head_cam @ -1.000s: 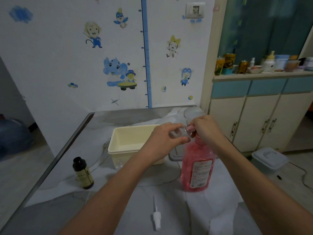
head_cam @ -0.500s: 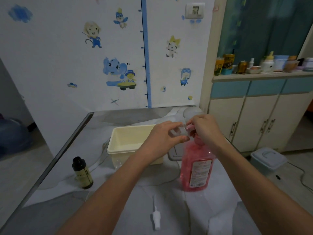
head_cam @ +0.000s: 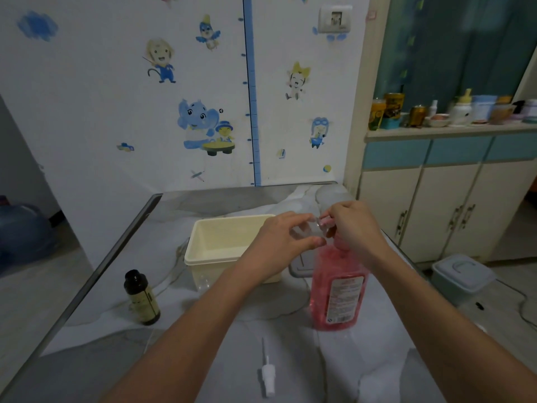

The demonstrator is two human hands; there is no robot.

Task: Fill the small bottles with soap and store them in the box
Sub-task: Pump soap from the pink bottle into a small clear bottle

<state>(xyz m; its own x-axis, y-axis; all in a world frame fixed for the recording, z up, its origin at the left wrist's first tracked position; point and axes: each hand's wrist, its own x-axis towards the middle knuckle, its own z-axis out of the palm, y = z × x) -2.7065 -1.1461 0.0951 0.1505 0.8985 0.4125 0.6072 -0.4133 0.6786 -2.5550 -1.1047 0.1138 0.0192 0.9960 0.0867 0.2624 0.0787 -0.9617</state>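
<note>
We have the small clear bottle [head_cam: 308,230] pinched in our left hand [head_cam: 283,239], thumb below and fingers above, tipped on its side with its mouth toward three o'clock, so it meets the pump. Our right hand [head_cam: 353,228] sits on top of the pink soap bottle [head_cam: 337,289], fingers closed over the pump head; the nozzle itself is hidden under them, so we cannot tell whether soap is running. The little bottle looks clear, so we judge the filling barely begun, if at all.

The soap bottle stands upright on the table [head_cam: 203,370] at about one o'clock from us, close in, probably so that we can press straight down on it. Just beside it at eleven o'clock waits the cream box [head_cam: 220,248], open-topped and near enough for a short drop-off; a clear bottle seems to lie at its near wall, though that is hard to make out. A dark brown bottle [head_cam: 141,298] stands capped at nine o'clock, well apart. A white spray pump [head_cam: 267,373] lies loose at six o'clock, likely the small bottle's own top, set aside while its mouth stays open.
</note>
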